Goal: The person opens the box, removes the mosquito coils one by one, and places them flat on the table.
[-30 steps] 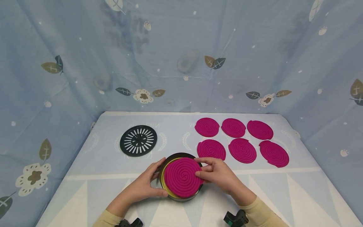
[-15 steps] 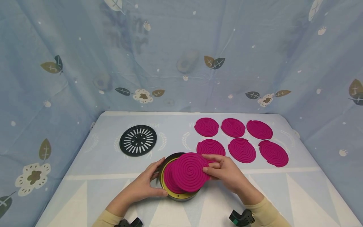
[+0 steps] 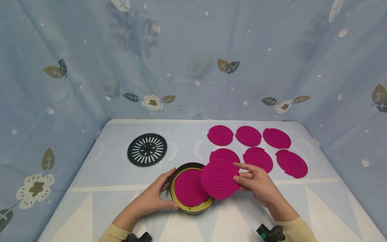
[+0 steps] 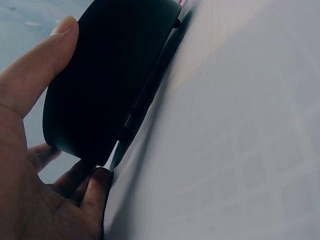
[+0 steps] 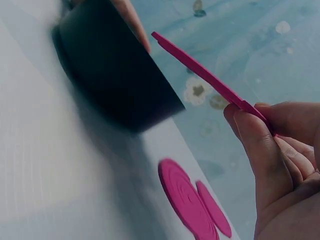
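My left hand [image 3: 152, 199] grips the round dark tin [image 3: 195, 209], thumb at the near side and fingers at the far side. Its inside looks yellow, and a pink mosquito coil [image 3: 187, 188] lies flat in it. My right hand [image 3: 258, 185] pinches another pink mosquito coil [image 3: 218, 179] by its right edge, thumb on top. In the head view this coil overlaps the tin's right rim. From the right wrist the held coil [image 5: 200, 72] shows edge-on, raised and tilted beside the tin [image 5: 112, 70]. The left wrist view shows the tin's dark wall [image 4: 110, 75] between thumb and fingers.
Several more pink coils [image 3: 258, 160] lie in two rows at the back right of the table [image 3: 99, 208]. A black slotted round lid [image 3: 147, 150] lies at the back left. Blue patterned curtain [image 3: 181, 50] encloses the back and sides.
My right hand has moved the pinched coil rightward from over the tin, uncovering the coil lying inside. My left hand has stayed on the tin.
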Demonstrator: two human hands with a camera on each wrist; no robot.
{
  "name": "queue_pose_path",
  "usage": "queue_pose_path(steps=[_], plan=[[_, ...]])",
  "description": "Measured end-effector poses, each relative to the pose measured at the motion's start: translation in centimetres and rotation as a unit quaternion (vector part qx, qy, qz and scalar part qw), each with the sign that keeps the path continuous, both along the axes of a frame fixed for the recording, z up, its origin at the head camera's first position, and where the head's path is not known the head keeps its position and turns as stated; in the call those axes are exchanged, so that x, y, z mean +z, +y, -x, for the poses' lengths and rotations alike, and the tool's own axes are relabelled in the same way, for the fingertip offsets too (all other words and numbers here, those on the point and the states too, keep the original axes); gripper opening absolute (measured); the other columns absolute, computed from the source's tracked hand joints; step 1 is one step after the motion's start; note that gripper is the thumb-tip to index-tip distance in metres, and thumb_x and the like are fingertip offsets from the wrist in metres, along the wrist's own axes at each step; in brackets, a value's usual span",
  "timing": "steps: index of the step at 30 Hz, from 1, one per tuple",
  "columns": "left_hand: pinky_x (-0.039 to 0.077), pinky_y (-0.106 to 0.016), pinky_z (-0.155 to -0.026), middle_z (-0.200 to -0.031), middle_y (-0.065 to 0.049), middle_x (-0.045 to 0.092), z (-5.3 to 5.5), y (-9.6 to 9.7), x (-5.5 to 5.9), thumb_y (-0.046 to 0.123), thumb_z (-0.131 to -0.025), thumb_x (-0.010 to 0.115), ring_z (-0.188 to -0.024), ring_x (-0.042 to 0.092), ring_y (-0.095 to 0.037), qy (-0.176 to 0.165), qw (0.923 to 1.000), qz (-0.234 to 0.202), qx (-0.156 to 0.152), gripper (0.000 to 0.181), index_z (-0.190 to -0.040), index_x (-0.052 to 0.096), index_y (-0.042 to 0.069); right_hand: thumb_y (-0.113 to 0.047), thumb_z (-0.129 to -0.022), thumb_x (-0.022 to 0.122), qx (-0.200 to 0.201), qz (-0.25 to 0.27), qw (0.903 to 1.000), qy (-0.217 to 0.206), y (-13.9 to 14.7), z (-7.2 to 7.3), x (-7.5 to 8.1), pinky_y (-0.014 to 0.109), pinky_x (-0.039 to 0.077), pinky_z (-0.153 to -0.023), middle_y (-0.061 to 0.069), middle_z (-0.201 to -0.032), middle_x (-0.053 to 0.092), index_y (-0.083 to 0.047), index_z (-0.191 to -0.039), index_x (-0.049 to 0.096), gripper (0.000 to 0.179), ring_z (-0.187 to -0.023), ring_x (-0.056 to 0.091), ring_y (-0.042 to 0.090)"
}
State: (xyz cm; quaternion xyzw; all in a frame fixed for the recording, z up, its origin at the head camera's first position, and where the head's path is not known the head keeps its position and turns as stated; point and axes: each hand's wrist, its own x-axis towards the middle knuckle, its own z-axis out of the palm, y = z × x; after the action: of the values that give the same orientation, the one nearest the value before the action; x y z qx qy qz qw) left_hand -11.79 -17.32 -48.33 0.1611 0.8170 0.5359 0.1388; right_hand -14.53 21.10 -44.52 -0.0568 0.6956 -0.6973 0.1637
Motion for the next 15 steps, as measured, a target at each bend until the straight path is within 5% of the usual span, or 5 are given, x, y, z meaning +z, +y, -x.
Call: queue_pose_path(steps=[15], plan=[[0.036,-0.034,-0.114,-0.157,0.000,0.030,-0.1,0.0,0.1,0.036,-0.069,0.092,-0.143,0.029,-0.019,0.012,0.9999,0.006,-0.003,0.114,-0.158,0.023,0.019,-0.003,-0.090,0.071,-0.038,0.010,0.9991,0.018,3.2,-0.2,-1.1,0.029,0.063,-0.066,0.013,-0.094,0.073,0.007,-0.142,0.044,0.060,-0.073,0.070,0.015]])
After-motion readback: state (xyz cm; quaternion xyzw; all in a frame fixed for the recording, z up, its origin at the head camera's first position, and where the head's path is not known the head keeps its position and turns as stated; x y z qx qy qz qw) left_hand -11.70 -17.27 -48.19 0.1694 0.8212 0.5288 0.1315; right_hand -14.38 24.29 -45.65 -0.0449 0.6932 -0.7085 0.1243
